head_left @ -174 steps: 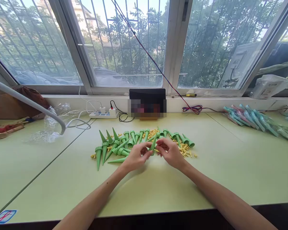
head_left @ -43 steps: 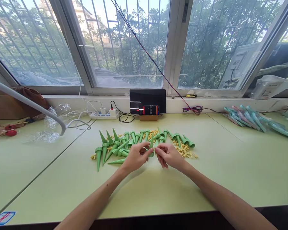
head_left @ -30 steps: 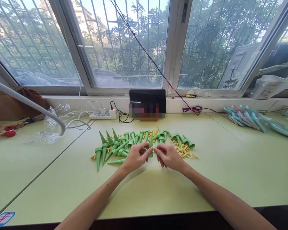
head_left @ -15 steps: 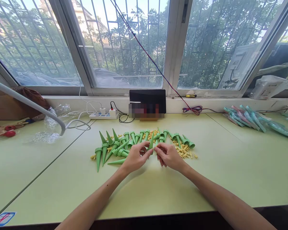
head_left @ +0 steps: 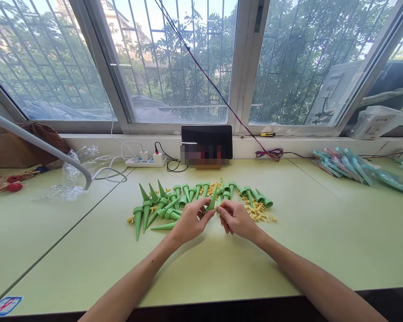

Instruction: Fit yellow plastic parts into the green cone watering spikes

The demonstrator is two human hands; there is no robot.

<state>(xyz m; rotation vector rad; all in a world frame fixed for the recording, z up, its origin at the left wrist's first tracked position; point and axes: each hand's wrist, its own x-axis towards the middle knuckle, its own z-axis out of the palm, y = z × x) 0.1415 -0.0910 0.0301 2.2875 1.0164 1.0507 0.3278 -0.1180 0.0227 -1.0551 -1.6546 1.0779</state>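
Note:
My left hand [head_left: 189, 220] is closed around a green cone-shaped plastic spike [head_left: 212, 200], held tip up above the pale green table [head_left: 221, 264]. My right hand [head_left: 237, 219] pinches at the spike's lower end; what sits between its fingertips is too small to name. Behind my hands lies a row and heap of more green spikes [head_left: 161, 203]. Small yellow plastic pieces [head_left: 259, 212] are scattered to the right of them and behind.
A dark tablet with a phone [head_left: 206, 146] leans against the window sill. A white power strip [head_left: 144, 159] with cables lies left of it. Clear plastic bags [head_left: 65, 179] and a white tube [head_left: 36, 143] sit left. Teal packaged items [head_left: 352, 167] lie far right.
The green spike in my left hand has tilted slightly rightward. My right hand's fingers have closed in on its base. Both hands stay in the same spot.

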